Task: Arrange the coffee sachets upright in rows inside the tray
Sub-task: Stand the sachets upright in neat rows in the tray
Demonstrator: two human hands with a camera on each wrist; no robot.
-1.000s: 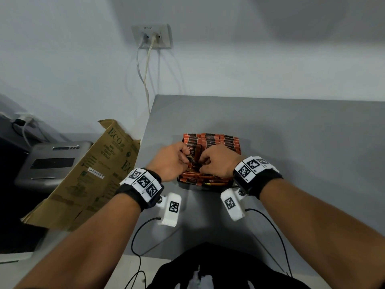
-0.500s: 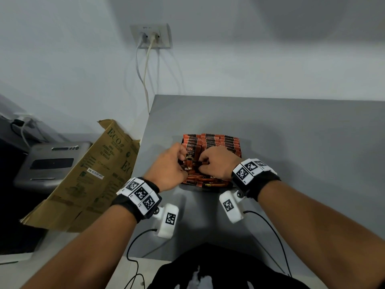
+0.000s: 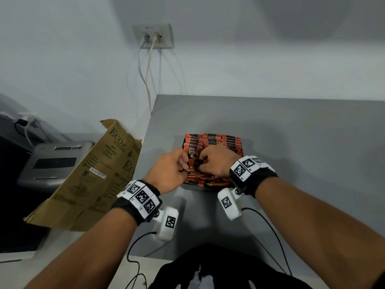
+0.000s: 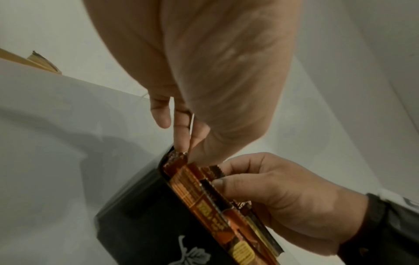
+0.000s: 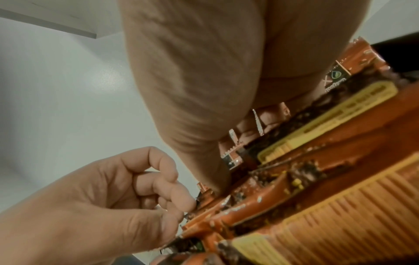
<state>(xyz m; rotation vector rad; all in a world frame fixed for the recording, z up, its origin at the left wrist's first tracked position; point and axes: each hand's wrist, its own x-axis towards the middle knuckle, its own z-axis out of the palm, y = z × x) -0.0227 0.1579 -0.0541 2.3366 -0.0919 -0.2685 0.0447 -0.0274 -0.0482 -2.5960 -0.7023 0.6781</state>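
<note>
Both hands meet over the near half of the tray [image 3: 210, 187], which sits on the grey table [image 3: 291, 142]. The left hand [image 3: 169, 171] and right hand [image 3: 216, 161] each pinch, with curled fingers, the same upright coffee sachet [image 3: 192, 154]. Far rows of sachets [image 3: 220, 139] stand upright; loose sachets [image 3: 208, 180] lie flat at the near edge.

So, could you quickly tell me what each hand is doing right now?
Left hand: fingers curled, pinching coffee sachets at the tray's near left.
Right hand: fingers curled, gripping the same sachets from the right.
</note>
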